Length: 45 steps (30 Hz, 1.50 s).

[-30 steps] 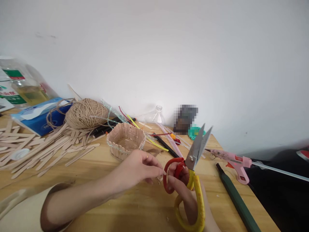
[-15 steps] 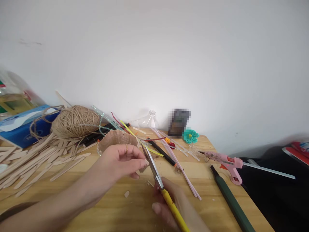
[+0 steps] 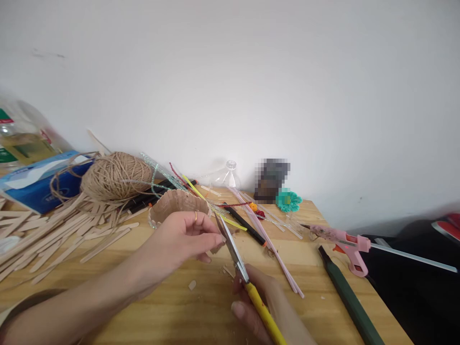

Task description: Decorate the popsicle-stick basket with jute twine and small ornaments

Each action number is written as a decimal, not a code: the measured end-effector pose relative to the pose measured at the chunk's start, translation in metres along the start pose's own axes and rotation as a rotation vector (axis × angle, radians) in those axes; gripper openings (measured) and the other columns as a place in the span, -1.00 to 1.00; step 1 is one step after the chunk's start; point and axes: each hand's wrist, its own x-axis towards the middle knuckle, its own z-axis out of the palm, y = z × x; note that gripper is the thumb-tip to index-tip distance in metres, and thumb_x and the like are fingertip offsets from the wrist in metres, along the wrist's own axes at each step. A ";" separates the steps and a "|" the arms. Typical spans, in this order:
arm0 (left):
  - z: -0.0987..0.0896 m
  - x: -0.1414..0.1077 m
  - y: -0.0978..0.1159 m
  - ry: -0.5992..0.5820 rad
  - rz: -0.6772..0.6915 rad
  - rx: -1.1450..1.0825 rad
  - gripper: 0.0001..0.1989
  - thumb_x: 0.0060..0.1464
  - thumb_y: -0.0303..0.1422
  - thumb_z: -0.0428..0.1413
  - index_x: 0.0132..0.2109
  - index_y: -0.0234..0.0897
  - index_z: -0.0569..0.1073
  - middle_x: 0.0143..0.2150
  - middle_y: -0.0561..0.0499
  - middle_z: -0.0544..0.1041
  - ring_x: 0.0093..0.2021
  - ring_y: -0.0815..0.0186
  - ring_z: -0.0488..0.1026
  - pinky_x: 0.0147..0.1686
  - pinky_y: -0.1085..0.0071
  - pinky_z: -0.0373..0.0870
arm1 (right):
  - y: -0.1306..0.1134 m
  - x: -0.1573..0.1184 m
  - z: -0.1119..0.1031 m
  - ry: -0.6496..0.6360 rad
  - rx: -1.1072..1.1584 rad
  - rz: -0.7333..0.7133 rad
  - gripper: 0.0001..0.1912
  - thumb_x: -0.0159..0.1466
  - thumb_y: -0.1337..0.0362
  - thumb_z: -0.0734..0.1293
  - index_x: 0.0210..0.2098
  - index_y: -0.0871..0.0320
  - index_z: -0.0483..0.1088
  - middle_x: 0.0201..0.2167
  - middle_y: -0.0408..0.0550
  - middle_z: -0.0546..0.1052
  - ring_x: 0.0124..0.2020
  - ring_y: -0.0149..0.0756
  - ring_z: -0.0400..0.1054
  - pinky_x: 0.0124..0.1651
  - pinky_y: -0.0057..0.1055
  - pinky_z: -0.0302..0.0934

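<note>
My right hand (image 3: 251, 299) grips a pair of scissors (image 3: 235, 258) with yellow handles, the blades pointing away from me and parted slightly at the tips. Beside the blades, thumb and fingers of my left hand (image 3: 192, 235) are pinched together. Whatever is between them is too small and hidden to name. Just behind the left hand stands a round brown container (image 3: 179, 201) with a scalloped rim, its lower part covered by that hand. A small wooden offcut (image 3: 192, 285) lies on the table below, and tiny scraps are scattered near the scissors.
Craft sticks (image 3: 61, 239) lie heaped at left, by a twine ball (image 3: 117, 177) and a blue tissue pack (image 3: 46, 187). Behind are a clear bottle top (image 3: 230, 175) and a teal flower (image 3: 288, 200). Pink glue gun (image 3: 341, 239) and dark green bar (image 3: 348, 292) lie right.
The view has shifted slightly, so the scene sits a little further right. Both hands keep nearly the same pose, with the scissors still beside the left fingertips.
</note>
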 end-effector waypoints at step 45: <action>0.002 0.004 -0.001 0.058 0.012 -0.239 -0.87 -0.17 -0.35 0.24 -0.44 -0.34 0.53 -0.49 0.07 0.50 -0.47 0.44 0.37 -0.48 0.52 0.36 | 0.040 0.014 -0.005 -0.115 0.115 -0.049 -0.40 0.04 -0.33 0.24 -0.45 0.14 0.28 -0.58 -0.16 0.24 -0.58 -0.41 0.06 -0.58 -0.46 -0.06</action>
